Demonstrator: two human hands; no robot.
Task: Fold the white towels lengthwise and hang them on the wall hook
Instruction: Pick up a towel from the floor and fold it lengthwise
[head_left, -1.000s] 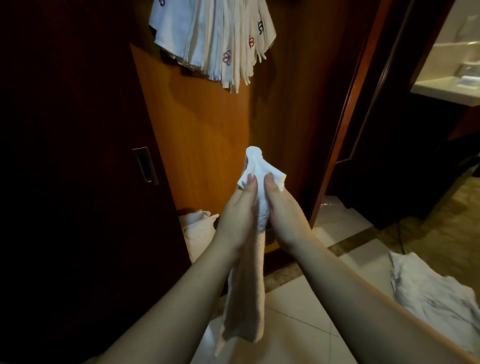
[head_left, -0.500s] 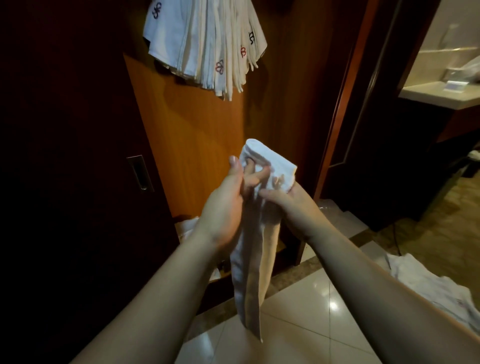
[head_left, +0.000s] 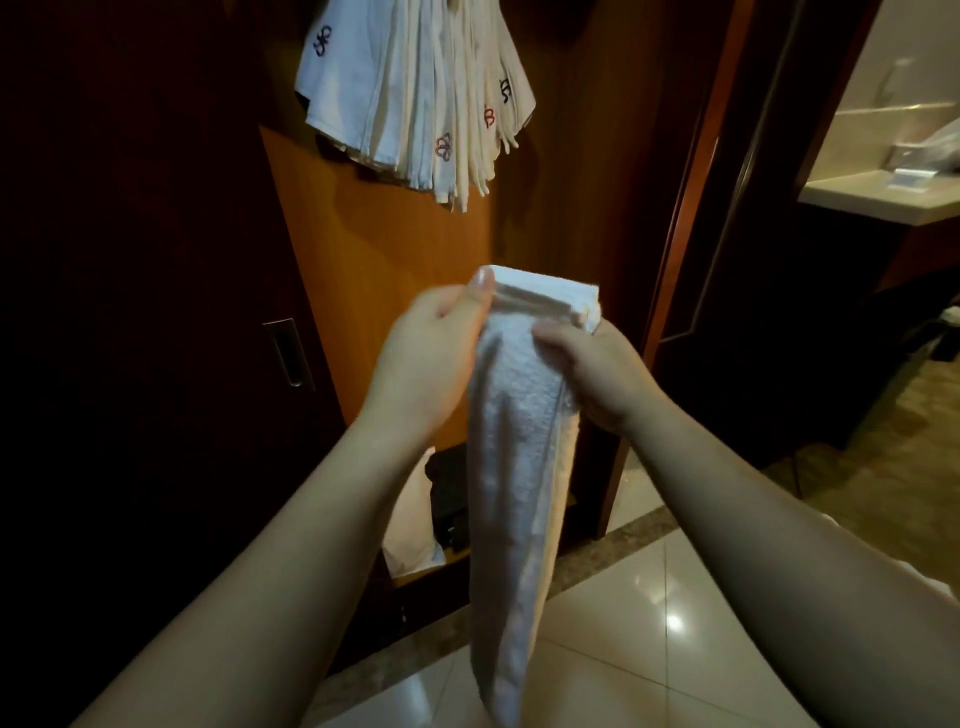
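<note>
A white towel (head_left: 519, 467) hangs in a long narrow fold in front of me, its top edge held level. My left hand (head_left: 421, 358) pinches the top left corner with the thumb on the hem. My right hand (head_left: 597, 369) grips the top right corner, fingers curled behind the cloth. Above, several folded white towels (head_left: 415, 98) with small embroidered marks hang against the wooden wall; the hook itself is hidden behind them.
An orange wooden panel (head_left: 384, 291) stands straight ahead, with a dark door and its recessed handle (head_left: 288, 353) to the left. White cloth (head_left: 410, 519) lies in a low compartment. A counter (head_left: 878, 192) stands at the far right over the tiled floor (head_left: 649, 623).
My hands have drawn apart along the towel's top edge, spreading the bunched end into a flat, level hem. The view has tilted up, showing more of the hanging towels.
</note>
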